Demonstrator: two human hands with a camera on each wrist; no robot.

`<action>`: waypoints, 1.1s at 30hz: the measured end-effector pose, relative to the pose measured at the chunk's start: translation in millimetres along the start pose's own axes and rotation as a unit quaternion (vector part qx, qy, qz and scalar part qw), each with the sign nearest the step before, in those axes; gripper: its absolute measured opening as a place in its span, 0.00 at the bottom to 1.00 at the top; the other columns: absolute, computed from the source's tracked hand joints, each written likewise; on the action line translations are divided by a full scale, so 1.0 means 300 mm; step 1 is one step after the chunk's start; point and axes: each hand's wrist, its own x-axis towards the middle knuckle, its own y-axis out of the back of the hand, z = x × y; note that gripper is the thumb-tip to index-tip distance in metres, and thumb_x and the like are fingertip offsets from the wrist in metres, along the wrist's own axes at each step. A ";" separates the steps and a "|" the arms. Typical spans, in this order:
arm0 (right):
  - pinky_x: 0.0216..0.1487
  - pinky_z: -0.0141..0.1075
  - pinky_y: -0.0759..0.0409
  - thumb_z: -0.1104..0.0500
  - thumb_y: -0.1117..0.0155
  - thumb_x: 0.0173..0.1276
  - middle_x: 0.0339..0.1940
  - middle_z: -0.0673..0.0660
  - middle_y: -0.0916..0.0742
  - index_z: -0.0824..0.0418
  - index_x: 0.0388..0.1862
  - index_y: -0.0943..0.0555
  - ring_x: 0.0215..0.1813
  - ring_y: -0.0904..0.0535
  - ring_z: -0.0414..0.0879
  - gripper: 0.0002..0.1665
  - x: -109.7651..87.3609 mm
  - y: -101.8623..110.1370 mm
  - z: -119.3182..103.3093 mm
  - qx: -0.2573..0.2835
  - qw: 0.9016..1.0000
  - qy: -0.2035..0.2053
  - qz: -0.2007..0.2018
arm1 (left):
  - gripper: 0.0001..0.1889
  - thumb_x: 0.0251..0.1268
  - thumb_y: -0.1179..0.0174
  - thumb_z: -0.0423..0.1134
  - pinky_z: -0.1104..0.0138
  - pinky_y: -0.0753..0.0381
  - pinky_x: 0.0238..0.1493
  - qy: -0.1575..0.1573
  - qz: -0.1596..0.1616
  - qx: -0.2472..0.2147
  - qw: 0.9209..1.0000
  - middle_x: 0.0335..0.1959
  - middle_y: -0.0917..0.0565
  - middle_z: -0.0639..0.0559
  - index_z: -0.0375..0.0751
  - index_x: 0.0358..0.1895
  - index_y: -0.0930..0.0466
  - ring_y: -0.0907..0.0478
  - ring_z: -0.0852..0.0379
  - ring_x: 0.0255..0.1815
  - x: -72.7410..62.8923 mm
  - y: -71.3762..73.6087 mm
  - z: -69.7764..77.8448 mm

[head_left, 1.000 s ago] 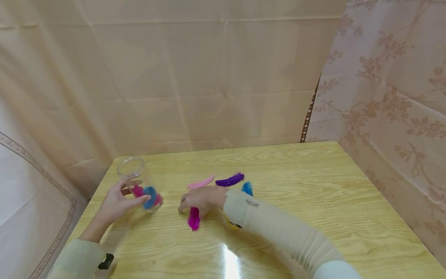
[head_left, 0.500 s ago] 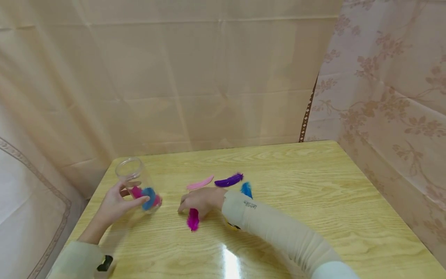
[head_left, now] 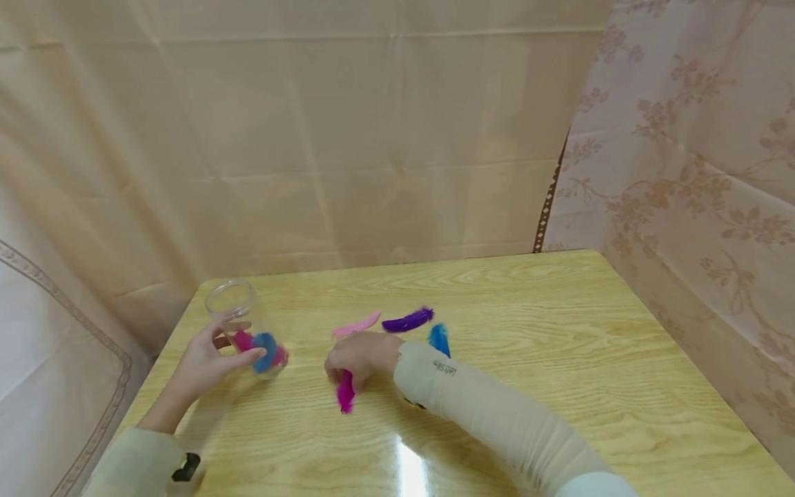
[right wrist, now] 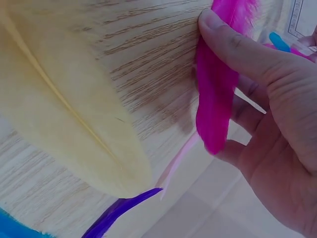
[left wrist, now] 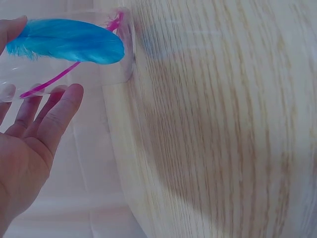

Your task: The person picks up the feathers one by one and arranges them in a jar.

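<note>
Right hand (head_left: 360, 355) pinches a magenta feather (right wrist: 216, 99) between thumb and fingers, to the right of the clear jar (head_left: 259, 319); left hand (head_left: 208, 359) grips the jar's side, thumb and fingers on opposite walls; the jar stands on the wooden table (head_left: 559, 331), a light blue feather (left wrist: 74, 42) and a bright pink feather (left wrist: 52, 79) inside it; right of the jar lie, at growing distance from it, a pale pink feather (head_left: 357, 324), a purple feather (head_left: 408, 320) and a blue feather (head_left: 439, 339); a yellow feather (right wrist: 74, 114) is farther from the jar than the magenta one.
</note>
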 end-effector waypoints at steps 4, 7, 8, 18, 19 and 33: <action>0.41 0.25 0.24 0.61 0.20 0.58 0.33 0.38 0.15 0.47 0.36 0.13 0.40 0.20 0.35 0.12 0.000 -0.001 0.001 0.008 1.000 -0.010 -0.009 | 0.39 0.59 0.24 0.42 0.71 0.20 0.51 -0.002 0.000 -0.002 1.000 0.60 0.19 0.36 0.40 0.72 0.33 0.20 0.37 0.55 0.000 -0.001 -0.002; 0.40 0.24 0.24 0.60 0.20 0.57 0.32 0.38 0.15 0.47 0.36 0.12 0.39 0.20 0.34 0.10 0.003 0.001 0.008 0.011 1.000 -0.005 -0.012 | 0.38 0.59 0.24 0.42 0.71 0.20 0.49 0.001 -0.001 -0.005 1.000 0.60 0.19 0.36 0.39 0.71 0.32 0.20 0.36 0.54 0.001 0.001 -0.003; 0.40 0.24 0.25 0.59 0.20 0.57 0.32 0.38 0.15 0.48 0.36 0.12 0.39 0.21 0.34 0.10 0.003 0.001 0.012 0.014 1.000 -0.003 -0.012 | 0.38 0.59 0.24 0.42 0.71 0.20 0.48 0.001 -0.001 -0.006 1.000 0.60 0.19 0.35 0.39 0.71 0.32 0.20 0.36 0.54 0.000 0.000 -0.003; 0.35 0.23 0.27 0.55 0.19 0.57 0.29 0.39 0.18 0.52 0.34 0.13 0.34 0.25 0.33 0.09 0.009 -0.003 0.041 0.046 0.999 0.002 -0.015 | 0.36 0.59 0.24 0.42 0.72 0.20 0.48 0.002 0.001 -0.008 1.000 0.59 0.19 0.35 0.38 0.69 0.30 0.20 0.37 0.54 -0.001 -0.002 -0.001; 0.35 0.23 0.27 0.55 0.19 0.57 0.28 0.39 0.18 0.52 0.33 0.13 0.33 0.25 0.34 0.09 0.009 -0.002 0.039 0.049 0.999 0.000 -0.017 | 0.36 0.59 0.24 0.42 0.73 0.21 0.48 0.001 0.001 -0.006 1.000 0.59 0.19 0.35 0.38 0.69 0.30 0.20 0.37 0.53 -0.001 -0.003 -0.002; 0.36 0.25 0.27 0.58 0.19 0.55 0.28 0.41 0.16 0.51 0.34 0.15 0.34 0.24 0.35 0.11 0.009 0.004 0.027 0.064 0.998 -0.010 -0.026 | 0.35 0.59 0.24 0.43 0.75 0.22 0.48 0.004 0.002 -0.012 1.000 0.59 0.20 0.34 0.36 0.67 0.30 0.20 0.34 0.54 0.005 -0.009 0.001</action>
